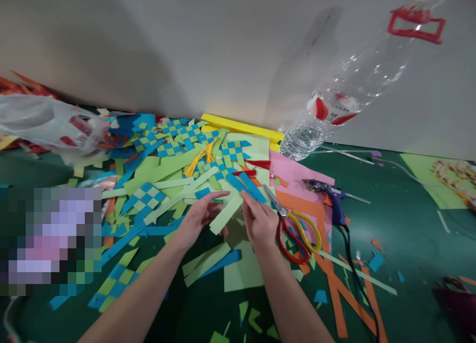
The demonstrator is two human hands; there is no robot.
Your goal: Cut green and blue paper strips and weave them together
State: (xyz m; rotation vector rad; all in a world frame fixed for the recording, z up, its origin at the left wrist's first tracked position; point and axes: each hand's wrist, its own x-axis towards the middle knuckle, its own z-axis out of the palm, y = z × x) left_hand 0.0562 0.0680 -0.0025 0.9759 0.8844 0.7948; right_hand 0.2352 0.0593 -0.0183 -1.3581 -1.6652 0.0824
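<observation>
My right hand (260, 223) pinches the upper end of a short pale green paper strip (225, 216) between thumb and fingers. The strip slants down to the left. My left hand (199, 218) is close by on its left, index finger stretched out and the other fingers loosely curled, partly hidden behind the strip. Beneath the hands lies a pale green paper sheet (241, 273). Blue and green woven paper pieces (147, 199) and loose strips spread to the left. Scissors (297, 226) with red and yellow handles lie just right of my right hand.
A large clear plastic bottle (345, 95) stands at the back right. A blue glue gun (336, 204) with a black cable rests on pink paper (297, 169). Orange strips (336, 303) lie at right, a white plastic bag (48, 125) at left. Yellow tassels (201, 159) lie among the woven pieces.
</observation>
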